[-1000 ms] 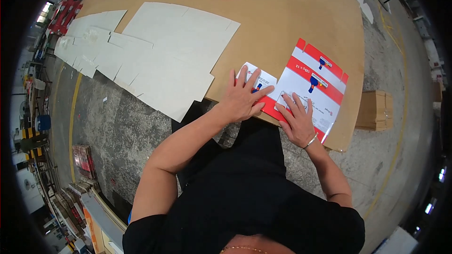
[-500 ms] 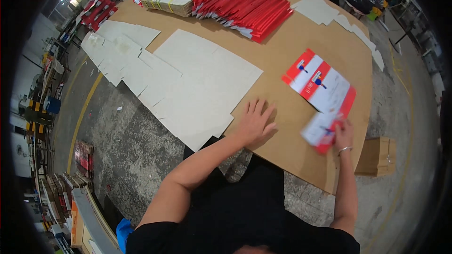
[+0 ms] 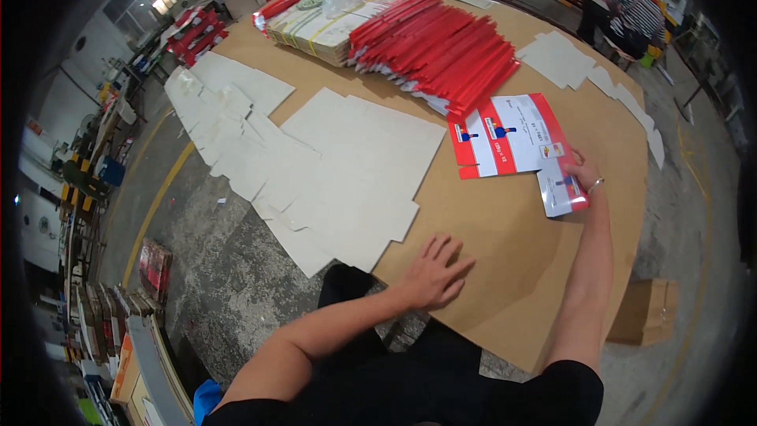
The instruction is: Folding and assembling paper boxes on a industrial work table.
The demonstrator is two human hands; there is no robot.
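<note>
Your brown board-topped table (image 3: 493,292); overlapping white card sheets (image 3: 359,162); fanned heap of folded red cartons (image 3: 434,47), seemingly done; opened-out red-and-white carton (image 3: 516,138), seemingly unfinished, at the heap's near edge; your right hand (image 3: 583,172) grips it; your left hand (image 3: 432,276) lies spread, empty.

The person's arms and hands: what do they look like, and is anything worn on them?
Short black sleeves end above the elbows, so the forearms are bare. The left hand and right hand wear no gloves. A thin, pale, shiny bracelet circles the right wrist.
</note>
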